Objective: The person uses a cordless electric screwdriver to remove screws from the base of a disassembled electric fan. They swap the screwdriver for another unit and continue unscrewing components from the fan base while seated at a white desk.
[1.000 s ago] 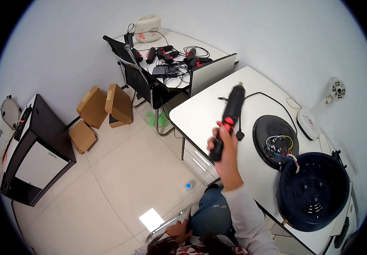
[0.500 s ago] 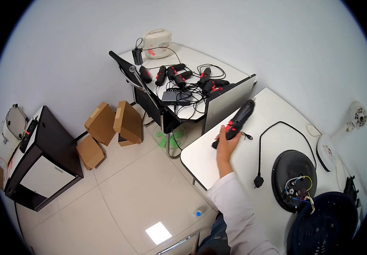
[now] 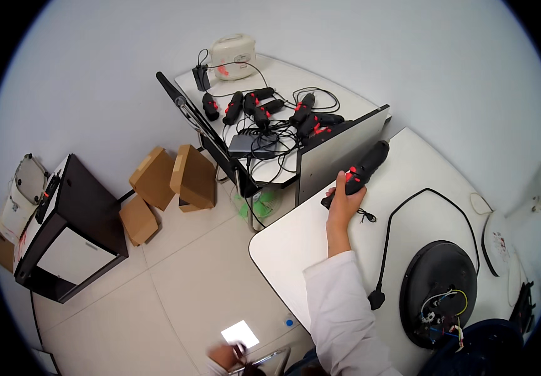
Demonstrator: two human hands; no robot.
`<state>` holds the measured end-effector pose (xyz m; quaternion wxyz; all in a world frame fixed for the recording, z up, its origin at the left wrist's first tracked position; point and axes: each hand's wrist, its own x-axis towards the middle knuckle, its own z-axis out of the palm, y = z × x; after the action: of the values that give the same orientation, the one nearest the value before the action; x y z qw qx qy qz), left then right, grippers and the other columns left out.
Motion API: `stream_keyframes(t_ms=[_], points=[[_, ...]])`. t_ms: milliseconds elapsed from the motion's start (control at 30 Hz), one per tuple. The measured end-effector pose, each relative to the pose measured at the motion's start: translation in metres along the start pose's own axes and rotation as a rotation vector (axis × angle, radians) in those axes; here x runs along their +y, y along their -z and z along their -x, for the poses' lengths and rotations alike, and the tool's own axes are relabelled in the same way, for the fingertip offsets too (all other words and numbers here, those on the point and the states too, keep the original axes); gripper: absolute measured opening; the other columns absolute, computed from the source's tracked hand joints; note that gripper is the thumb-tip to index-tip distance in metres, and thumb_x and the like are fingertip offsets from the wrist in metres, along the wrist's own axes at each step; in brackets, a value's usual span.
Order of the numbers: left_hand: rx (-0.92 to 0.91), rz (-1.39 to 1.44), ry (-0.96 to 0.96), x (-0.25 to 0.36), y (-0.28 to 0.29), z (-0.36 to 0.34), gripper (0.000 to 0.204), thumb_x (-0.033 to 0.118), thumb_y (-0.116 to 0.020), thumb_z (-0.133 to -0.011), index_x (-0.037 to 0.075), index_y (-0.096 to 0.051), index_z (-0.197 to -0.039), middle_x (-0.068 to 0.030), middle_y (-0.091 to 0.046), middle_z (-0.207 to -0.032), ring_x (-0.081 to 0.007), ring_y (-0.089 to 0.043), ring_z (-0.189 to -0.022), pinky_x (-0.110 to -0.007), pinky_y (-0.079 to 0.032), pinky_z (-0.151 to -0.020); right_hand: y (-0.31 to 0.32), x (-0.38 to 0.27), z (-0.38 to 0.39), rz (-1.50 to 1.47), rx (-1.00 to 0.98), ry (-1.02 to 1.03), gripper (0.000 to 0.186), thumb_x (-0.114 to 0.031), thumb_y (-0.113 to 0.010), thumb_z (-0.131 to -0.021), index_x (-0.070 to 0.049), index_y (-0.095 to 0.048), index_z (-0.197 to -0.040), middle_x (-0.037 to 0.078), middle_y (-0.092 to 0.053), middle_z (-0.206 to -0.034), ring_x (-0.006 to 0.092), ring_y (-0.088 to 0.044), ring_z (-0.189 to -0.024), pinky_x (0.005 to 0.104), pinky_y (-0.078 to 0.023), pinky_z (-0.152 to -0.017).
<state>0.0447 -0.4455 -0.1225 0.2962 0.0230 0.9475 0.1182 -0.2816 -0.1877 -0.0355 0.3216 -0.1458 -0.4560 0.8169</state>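
Note:
My right hand [image 3: 344, 207] is closed around a black cordless screwdriver [image 3: 368, 164] with red buttons, held above the white table [image 3: 289, 250]. The tool's tip points toward the far right. Just beside that hand lies a short black cable [image 3: 366, 216]. At the lower edge my left hand [image 3: 225, 356] shows, smeared by motion, close to the metal tube of a chair [image 3: 277, 357]. A dark shape is at its fingers; I cannot make out whether it holds it.
A black round base [image 3: 430, 276] with loose coloured wires lies on the near table, alongside a black power cord [image 3: 388, 235] and a dark blue basket [image 3: 490, 348]. Behind a grey panel [image 3: 339, 160], another table carries several screwdrivers [image 3: 233, 108], tangled cables and a rice cooker [image 3: 233, 56]. Cardboard boxes [image 3: 194, 178] stand on the floor.
My left hand has come into view at the lower edge. My right hand, still gripping the screwdriver, has shifted slightly right. The view has tilted a little.

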Motion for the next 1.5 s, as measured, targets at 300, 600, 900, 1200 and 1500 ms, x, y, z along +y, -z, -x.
stream_keyframes(t_ms=[300,600,900,1200,1500], points=[[1.369,0.252,-0.797,0.115,0.324,-0.206,0.018,-0.001,-0.059,-0.077,0.003,-0.06,-0.094,-0.012,-0.062,-0.089,-0.0249,-0.059,-0.075,-0.03,-0.047,-0.067,-0.014,0.006,-0.01,-0.053,0.079,-0.015,0.038,-0.018,-0.063,-0.083,-0.001,-0.036,-0.104,0.008,-0.053,-0.079,0.0123,-0.051,-0.051,0.0251,-0.044,-0.047],[1.205,-0.052,-0.412,0.142,0.369,-0.421,0.027,0.003,-0.052,-0.075,0.008,-0.061,-0.099,-0.0164,-0.062,-0.093,-0.0344,-0.058,-0.092,-0.042,-0.047,-0.078,-0.024,0.013,-0.007,-0.139,0.045,-0.045,0.035,-0.019,-0.061,-0.084,-0.002,-0.036,-0.101,0.008,-0.052,-0.081,0.0115,-0.05,-0.052,0.0238,-0.044,-0.047],[0.96,-0.14,-0.127,0.153,0.377,-0.451,0.026,0.014,-0.05,-0.08,0.008,-0.063,-0.101,-0.0166,-0.063,-0.096,-0.0324,-0.061,-0.091,-0.041,-0.049,-0.076,-0.037,0.016,0.001,-0.095,-0.14,-0.128,0.037,-0.02,-0.061,-0.084,-0.001,-0.037,-0.104,0.007,-0.052,-0.082,0.0111,-0.05,-0.052,0.0238,-0.044,-0.049],[1.047,0.043,-0.052,0.161,0.376,-0.447,0.018,0.011,-0.053,-0.078,0.007,-0.064,-0.091,-0.0176,-0.062,-0.097,-0.0339,-0.06,-0.092,-0.042,-0.049,-0.077,-0.037,0.018,-0.006,-0.083,-0.214,-0.134,0.037,-0.022,-0.061,-0.084,-0.002,-0.037,-0.104,0.006,-0.051,-0.081,0.01,-0.05,-0.053,0.0231,-0.043,-0.049],[1.181,0.05,-0.209,0.148,0.378,-0.447,0.019,0.018,-0.059,-0.078,0.005,-0.065,-0.091,-0.0178,-0.062,-0.091,-0.0309,-0.061,-0.088,-0.041,-0.048,-0.073,-0.04,0.019,-0.009,-0.051,-0.212,-0.157,0.037,-0.026,-0.062,-0.083,-0.004,-0.039,-0.101,0.005,-0.05,-0.084,0.0113,-0.05,-0.055,0.0252,-0.044,-0.05]])
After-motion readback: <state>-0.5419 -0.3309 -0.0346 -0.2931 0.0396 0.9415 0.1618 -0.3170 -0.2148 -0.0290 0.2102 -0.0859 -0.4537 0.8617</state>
